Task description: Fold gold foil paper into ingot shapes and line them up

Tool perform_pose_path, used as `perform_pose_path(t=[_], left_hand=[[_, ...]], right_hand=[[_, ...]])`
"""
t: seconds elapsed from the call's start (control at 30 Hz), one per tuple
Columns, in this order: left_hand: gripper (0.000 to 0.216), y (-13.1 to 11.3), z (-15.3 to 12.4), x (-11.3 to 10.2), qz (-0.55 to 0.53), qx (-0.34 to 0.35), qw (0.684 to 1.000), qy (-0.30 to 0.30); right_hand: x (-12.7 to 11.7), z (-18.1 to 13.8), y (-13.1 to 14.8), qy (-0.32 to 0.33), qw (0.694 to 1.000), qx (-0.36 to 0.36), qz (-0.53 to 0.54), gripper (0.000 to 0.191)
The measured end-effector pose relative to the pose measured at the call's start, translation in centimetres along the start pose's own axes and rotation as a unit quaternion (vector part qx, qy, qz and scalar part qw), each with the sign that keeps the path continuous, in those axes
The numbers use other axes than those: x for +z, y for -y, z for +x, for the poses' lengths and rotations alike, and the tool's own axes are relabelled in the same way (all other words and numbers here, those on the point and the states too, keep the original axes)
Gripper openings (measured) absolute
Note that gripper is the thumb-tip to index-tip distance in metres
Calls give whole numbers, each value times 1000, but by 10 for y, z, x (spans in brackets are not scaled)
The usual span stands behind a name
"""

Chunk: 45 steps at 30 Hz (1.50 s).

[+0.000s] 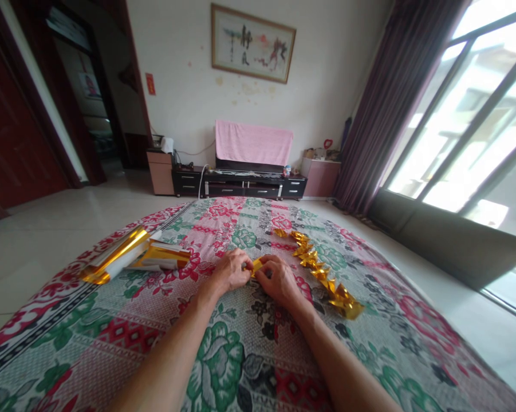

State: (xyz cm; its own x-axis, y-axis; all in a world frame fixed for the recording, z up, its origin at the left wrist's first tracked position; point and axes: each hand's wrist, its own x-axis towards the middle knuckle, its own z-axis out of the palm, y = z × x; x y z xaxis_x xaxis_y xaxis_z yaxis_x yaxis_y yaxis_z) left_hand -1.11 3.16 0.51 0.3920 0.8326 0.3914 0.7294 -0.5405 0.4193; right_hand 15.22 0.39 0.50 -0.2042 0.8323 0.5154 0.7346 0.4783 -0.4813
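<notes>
Between my two hands, low over the flowered cloth, is a small piece of gold foil paper (256,265). My left hand (232,270) pinches its left end, and my right hand (279,278) grips the right end. Most of the piece is hidden behind my fingers. To the right of my right hand runs a row of folded gold foil paper pieces (322,274), lying close together. Off to the left of my left hand lie curled gold foil paper sheets (115,254) with white backs, loosely rolled.
A patterned cloth (217,366) in red, green and grey covers the round surface under my hands. Beyond it stand a low black cabinet (227,189) and a screen draped with a pink towel (253,142). A purple curtain (378,109) hangs by the window at right.
</notes>
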Motion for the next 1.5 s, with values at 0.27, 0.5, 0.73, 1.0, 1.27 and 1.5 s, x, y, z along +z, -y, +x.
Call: perform_pose_path(t=[0.27, 0.5, 0.73, 1.0, 1.27, 1.5], left_hand=[[11, 2, 0, 2, -5, 2, 1000, -5], [13, -1, 0, 0, 0, 4, 1000, -6], [13, 0, 0, 0, -1, 3, 1000, 0], [13, -1, 0, -1, 1, -7, 1000, 9], [14, 0, 0, -1, -4, -12, 1000, 13], [16, -1, -1, -2, -13, -18, 1000, 10]], right_hand=[[-3, 2, -2, 20, 1000, 0, 19, 14], [0, 3, -4, 20, 999, 15, 20, 12], [-2, 4, -3, 23, 999, 20, 32, 13], [1, 4, -6, 24, 999, 29, 32, 13], [0, 5, -5, 26, 999, 0, 22, 6], [0, 3, -5, 43, 999, -5, 0, 10]])
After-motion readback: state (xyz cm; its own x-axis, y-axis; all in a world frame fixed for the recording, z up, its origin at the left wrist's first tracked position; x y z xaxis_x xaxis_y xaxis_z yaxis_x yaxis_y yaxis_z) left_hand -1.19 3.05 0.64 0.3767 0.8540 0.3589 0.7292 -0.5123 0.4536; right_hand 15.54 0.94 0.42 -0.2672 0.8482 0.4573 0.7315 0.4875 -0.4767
